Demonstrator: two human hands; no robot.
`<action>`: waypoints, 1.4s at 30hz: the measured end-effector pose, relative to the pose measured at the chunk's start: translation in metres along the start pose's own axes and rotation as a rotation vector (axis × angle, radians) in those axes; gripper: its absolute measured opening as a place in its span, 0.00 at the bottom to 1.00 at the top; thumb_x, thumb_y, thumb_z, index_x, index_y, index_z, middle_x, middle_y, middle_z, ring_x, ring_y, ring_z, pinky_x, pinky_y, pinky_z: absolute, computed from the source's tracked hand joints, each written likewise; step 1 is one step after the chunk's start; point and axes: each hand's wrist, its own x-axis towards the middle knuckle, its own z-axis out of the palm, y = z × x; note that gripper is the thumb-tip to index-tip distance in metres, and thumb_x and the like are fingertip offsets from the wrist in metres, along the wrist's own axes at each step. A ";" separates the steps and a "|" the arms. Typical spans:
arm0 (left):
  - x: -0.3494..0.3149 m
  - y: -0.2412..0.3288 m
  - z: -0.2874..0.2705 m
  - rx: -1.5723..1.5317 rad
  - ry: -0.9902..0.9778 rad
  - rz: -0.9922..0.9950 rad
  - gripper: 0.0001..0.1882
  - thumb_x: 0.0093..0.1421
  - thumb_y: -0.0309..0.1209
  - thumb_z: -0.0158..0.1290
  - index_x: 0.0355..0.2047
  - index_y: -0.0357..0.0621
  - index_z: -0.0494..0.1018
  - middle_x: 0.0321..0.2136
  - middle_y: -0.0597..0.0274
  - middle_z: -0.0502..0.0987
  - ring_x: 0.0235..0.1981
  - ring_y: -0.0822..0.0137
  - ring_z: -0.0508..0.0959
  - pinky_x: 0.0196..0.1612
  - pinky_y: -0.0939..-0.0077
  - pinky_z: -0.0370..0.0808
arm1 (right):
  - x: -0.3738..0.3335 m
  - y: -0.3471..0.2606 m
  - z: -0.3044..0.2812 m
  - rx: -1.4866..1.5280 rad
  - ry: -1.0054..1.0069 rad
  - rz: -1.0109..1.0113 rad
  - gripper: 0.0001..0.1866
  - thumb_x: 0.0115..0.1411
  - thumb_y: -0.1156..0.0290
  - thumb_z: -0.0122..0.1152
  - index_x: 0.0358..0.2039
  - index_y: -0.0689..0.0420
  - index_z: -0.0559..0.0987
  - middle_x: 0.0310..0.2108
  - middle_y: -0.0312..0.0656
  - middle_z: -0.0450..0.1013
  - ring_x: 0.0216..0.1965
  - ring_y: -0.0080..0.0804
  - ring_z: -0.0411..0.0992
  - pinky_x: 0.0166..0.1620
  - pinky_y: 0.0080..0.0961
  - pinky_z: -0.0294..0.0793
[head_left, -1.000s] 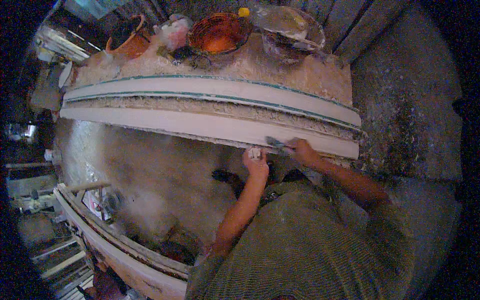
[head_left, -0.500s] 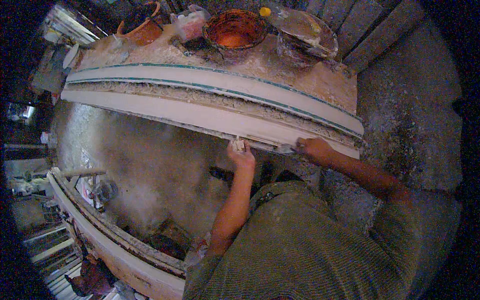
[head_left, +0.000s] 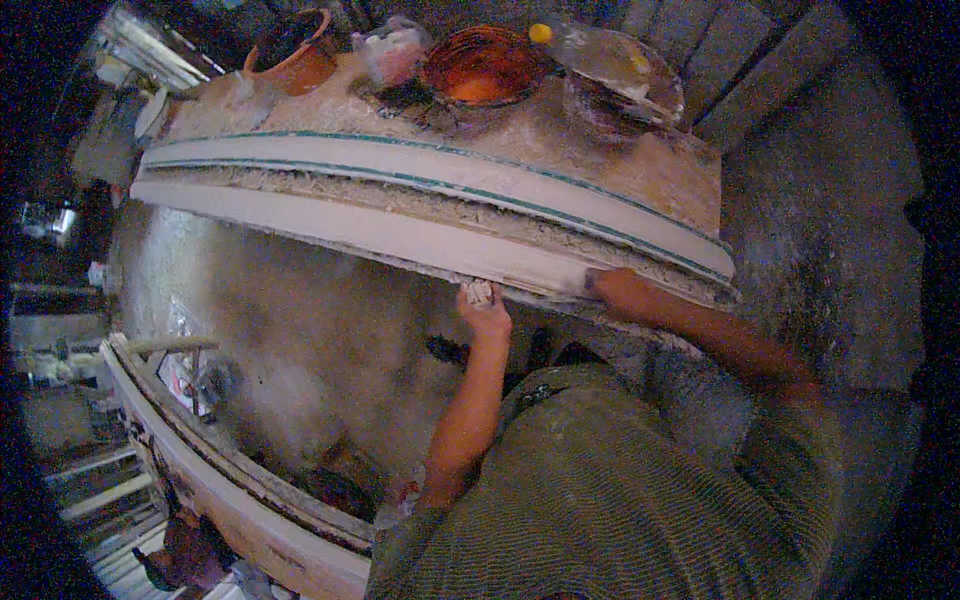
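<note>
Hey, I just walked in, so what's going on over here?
A person is working bare-handed at a long pale strip. The left hand holds a whitish lump by the strip's near edge; the right hand is farther right along that edge, anything in its grip too blurred to tell. Beyond lies a second pale strip with green edges, and behind that stands an orange bucket.

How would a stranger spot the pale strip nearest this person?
Along the front of the dusty workbench, look for the long, pale near strip. At its lower edge, the left hand grips a pale lump; the right hand is further right. Unlike the green-lined far strip behind it, it shows no green.
</note>
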 end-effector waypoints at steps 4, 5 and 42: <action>0.006 0.002 0.000 0.036 -0.027 -0.038 0.18 0.66 0.46 0.50 0.49 0.49 0.73 0.46 0.62 0.78 0.47 0.62 0.76 0.54 0.60 0.74 | 0.087 -0.040 0.001 0.151 0.129 0.027 0.13 0.61 0.65 0.55 0.42 0.59 0.78 0.38 0.57 0.76 0.39 0.60 0.78 0.43 0.56 0.79; 0.008 0.004 0.001 -0.053 0.033 -0.070 0.18 0.66 0.46 0.49 0.49 0.49 0.73 0.46 0.62 0.78 0.47 0.63 0.76 0.53 0.60 0.74 | 0.097 -0.044 0.002 0.199 0.161 0.016 0.15 0.63 0.62 0.56 0.43 0.60 0.78 0.37 0.57 0.77 0.39 0.60 0.79 0.42 0.56 0.79; 0.138 0.165 0.052 -0.340 0.195 0.083 0.25 0.70 0.48 0.35 0.53 0.45 0.71 0.47 0.58 0.76 0.48 0.58 0.76 0.54 0.59 0.72 | 0.270 -0.147 -0.050 0.572 0.232 0.186 0.20 0.64 0.55 0.63 0.51 0.53 0.84 0.33 0.60 0.80 0.33 0.56 0.79 0.42 0.45 0.78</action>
